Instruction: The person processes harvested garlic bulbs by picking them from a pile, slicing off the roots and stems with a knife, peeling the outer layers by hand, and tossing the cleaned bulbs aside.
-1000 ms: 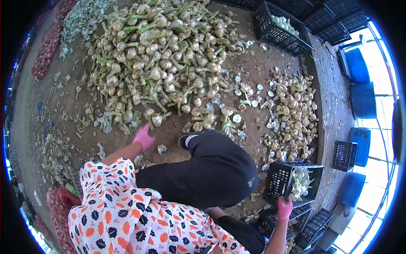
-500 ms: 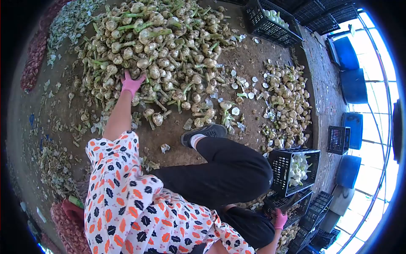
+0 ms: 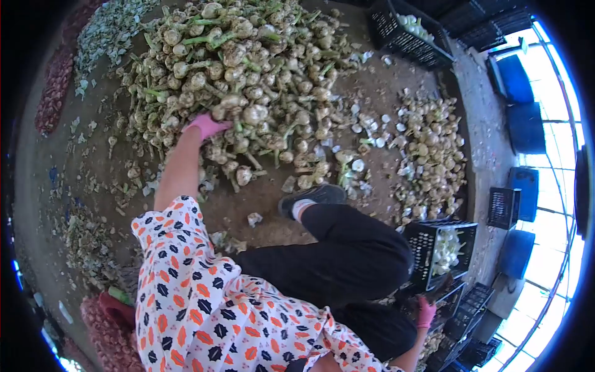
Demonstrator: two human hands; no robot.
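Observation:
My left hand (image 3: 211, 126), in a pink glove, reaches to the near edge of a large heap of garlic (image 3: 273, 68) with long stems. Its fingers are closed around garlic at the edge, partly hidden by the bulbs. At the lower right, my right hand (image 3: 426, 312), also gloved in pink, is closed on a dark bladed tool (image 3: 444, 289) whose exact kind is unclear. That hand is beside my knee, close to a black crate (image 3: 437, 249) with cleaned white garlic (image 3: 446, 251) in it.
Loose bulbs (image 3: 434, 155) lie along a low ledge on the right. Another black crate (image 3: 412, 37) with white garlic stands at the top. Blue barrels (image 3: 527, 127) line the right side. A red net sack (image 3: 105, 328) is at lower left. My shoe (image 3: 313, 199) rests before the heap.
My left hand has gone from spread fingers on the heap to closed around garlic, shifting slightly right. My right hand keeps the tool. The whole view has shifted a little.

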